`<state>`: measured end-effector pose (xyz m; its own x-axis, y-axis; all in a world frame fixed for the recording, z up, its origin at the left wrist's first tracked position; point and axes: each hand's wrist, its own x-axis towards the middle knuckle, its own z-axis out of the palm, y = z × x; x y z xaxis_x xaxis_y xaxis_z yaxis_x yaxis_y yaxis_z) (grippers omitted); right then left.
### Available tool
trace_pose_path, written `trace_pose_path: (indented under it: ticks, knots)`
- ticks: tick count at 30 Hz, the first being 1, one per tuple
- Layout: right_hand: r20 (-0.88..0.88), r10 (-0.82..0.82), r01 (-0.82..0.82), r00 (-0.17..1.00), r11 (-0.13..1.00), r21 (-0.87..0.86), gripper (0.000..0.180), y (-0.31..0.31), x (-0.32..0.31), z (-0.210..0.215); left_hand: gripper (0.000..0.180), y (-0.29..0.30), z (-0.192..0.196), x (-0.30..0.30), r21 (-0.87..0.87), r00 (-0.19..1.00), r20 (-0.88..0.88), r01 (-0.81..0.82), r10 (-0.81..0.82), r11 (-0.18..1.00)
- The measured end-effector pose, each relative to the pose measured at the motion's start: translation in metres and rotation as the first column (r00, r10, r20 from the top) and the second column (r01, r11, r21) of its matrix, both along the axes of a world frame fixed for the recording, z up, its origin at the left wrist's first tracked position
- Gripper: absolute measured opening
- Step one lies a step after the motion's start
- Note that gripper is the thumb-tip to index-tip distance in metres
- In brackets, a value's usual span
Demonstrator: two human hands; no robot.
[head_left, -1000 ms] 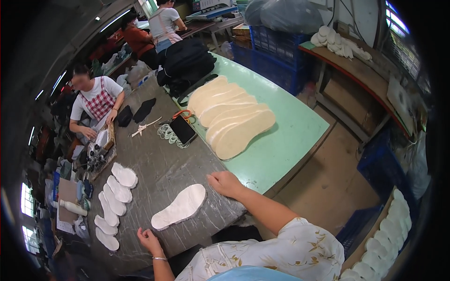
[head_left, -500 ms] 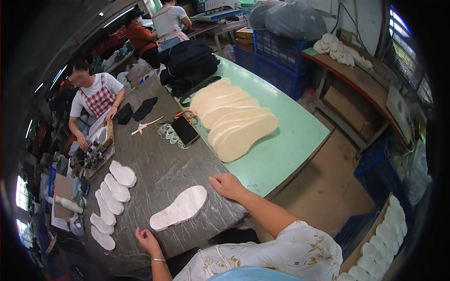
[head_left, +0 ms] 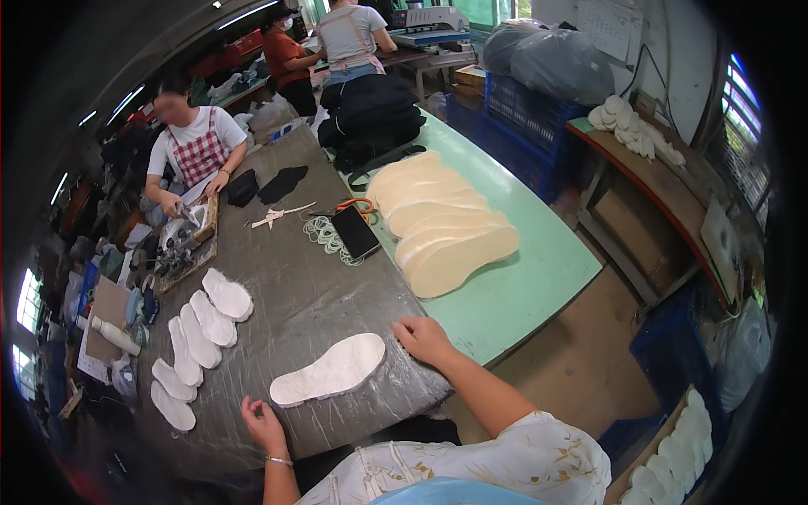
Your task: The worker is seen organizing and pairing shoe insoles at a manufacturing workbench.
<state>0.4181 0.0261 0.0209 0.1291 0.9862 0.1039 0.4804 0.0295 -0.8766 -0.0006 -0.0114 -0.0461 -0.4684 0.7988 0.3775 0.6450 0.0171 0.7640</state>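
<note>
White insole point(head_left: 330, 374) flat between open, empty left hand point(head_left: 263, 423) and right hand point(head_left: 423, 340).

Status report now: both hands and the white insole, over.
Left hand open, beside white insole. Right hand flat on grey table, at insole's tip. Nothing between them.

A matt white fibrous insole point(head_left: 330, 372) lay on wrinkled, glossy grey plastic sheeting point(head_left: 303, 295); beside it, smooth matt green tabletop point(head_left: 522, 278).
</note>
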Motion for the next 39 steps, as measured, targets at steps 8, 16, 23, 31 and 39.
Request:
trace_pose_path:
  ticks: [8,16,23,31,39]
  knots:
    - [-0.001,-0.041,0.041,0.999,0.998,0.044,0.031,0.002,-0.005,-0.002,0.045,-0.006,0.017,0.015,-0.023,1.0,-0.011,-0.001,0.001,1.0]
    - [0.019,-0.066,0.064,0.998,0.996,0.061,0.031,0.004,-0.007,-0.01,0.049,-0.006,0.021,0.017,-0.06,1.0,0.021,0.002,0.0,0.998]
    - [0.055,-0.071,0.068,0.996,0.996,0.06,0.031,0.002,-0.009,-0.005,0.05,-0.007,0.018,0.015,-0.059,1.0,0.021,0.012,-0.011,0.998]
    - [0.1,-0.072,0.065,0.992,0.995,0.071,0.031,0.002,-0.008,-0.004,0.051,-0.007,0.023,0.02,-0.042,1.0,0.012,0.019,-0.019,0.999]
    - [0.103,-0.063,0.057,0.993,0.996,0.066,0.031,0.003,-0.009,-0.006,0.051,-0.009,0.027,0.022,-0.052,1.0,-0.016,-0.007,0.007,0.999]
